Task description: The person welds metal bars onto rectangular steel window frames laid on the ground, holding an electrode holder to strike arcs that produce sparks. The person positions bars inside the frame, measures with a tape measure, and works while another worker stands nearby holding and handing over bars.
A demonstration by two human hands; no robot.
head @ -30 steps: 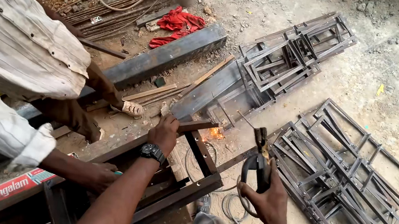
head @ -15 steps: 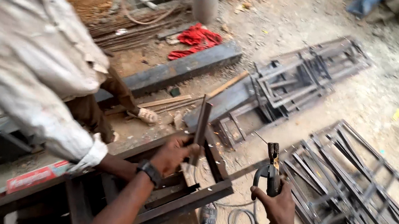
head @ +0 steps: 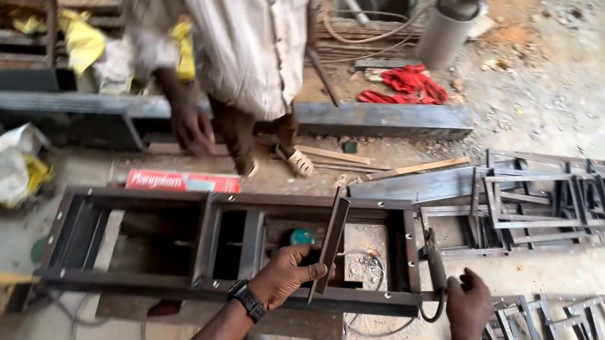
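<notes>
Evidently, the left hand (head: 288,271) gripped a flat bar (head: 329,246), fingers curled round it, holding it upright inside the frame (head: 155,205). The right hand (head: 467,302), fingers wrapped, kept the electrode holder (head: 434,269) beside the frame's end.

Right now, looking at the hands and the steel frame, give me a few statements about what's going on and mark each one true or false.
1. The left hand holds a short dark steel bar nearly upright inside the long steel frame. True.
2. The right hand is empty. False: it grips a welding electrode holder beside the frame's right end.
3. A wristwatch sits on the left wrist. True.
4. The other person's hand grips the same bar. False: that hand hangs apart, beyond the frame.
5. A red cloth lies on the ground beyond a thick steel beam. True.
6. The stacked rectangular frames lie left of the long frame. False: they lie to its right.
</notes>
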